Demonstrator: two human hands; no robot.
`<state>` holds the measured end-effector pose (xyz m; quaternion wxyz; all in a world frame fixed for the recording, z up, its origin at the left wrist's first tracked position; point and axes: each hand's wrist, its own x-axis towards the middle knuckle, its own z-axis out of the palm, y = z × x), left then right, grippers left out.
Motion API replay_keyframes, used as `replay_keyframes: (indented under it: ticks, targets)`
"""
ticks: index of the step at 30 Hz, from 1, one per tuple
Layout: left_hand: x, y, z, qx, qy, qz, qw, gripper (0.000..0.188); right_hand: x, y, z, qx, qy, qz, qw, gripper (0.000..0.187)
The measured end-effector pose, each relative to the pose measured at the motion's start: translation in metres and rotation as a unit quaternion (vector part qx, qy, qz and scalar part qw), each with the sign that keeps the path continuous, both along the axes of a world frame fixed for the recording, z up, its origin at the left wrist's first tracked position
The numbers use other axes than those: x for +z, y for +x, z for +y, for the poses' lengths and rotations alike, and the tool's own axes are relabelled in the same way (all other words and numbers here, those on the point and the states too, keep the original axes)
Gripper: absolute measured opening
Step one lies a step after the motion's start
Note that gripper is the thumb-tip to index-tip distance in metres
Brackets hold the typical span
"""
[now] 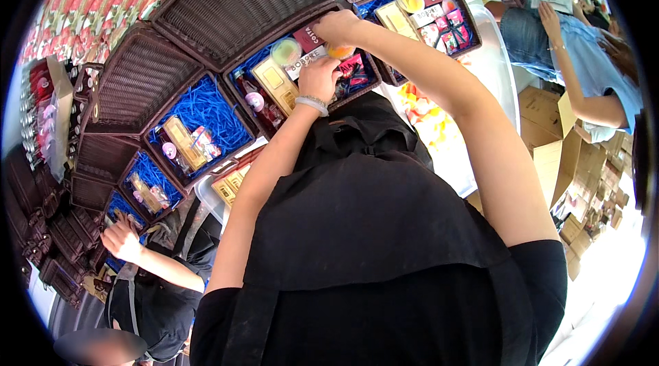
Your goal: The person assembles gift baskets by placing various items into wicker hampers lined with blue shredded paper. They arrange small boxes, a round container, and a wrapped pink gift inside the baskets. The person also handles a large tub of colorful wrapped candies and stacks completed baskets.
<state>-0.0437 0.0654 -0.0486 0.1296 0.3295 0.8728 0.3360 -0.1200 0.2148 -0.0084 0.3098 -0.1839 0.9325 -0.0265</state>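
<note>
A dark brown wicker basket lies open before me, lined with blue shredded paper. My right hand reaches in from the right, fingers curled down by a maroon box; what they grip, if anything, is hidden. Beneath that wrist is a round orange container. My left hand, a pale band on its wrist, bends its fingers over a white box beside pink packets; its fingertips are partly hidden. A pale-green round tub, a gold box and a dark bottle sit alongside.
A similarly filled basket stands at right, and a partly filled one at left. A co-worker's hand reaches into another basket at lower left. Another person in blue stands at right near a cardboard box.
</note>
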Motion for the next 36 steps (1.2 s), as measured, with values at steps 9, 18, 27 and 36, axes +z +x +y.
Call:
replay_keyframes:
  ticks: [9,18,27,36]
  targets:
    - [0.0,-0.01,0.009,-0.034,-0.114,-0.054,0.991,0.017,0.004,0.037,-0.013,-0.165,-0.004,-0.033,0.986,0.023]
    - [0.001,-0.009,0.012,-0.025,-0.083,-0.095,0.992,0.028,-0.009,0.033,-0.012,-0.232,-0.003,-0.086,0.969,0.059]
    - [-0.005,-0.01,0.018,0.109,-0.072,-0.083,0.988,0.031,-0.001,0.055,-0.004,-0.239,-0.039,0.09,0.966,0.029]
    - [0.003,-0.015,0.019,0.194,-0.077,-0.01,0.978,0.022,-0.022,0.097,0.009,-0.127,-0.127,0.208,0.961,0.015]
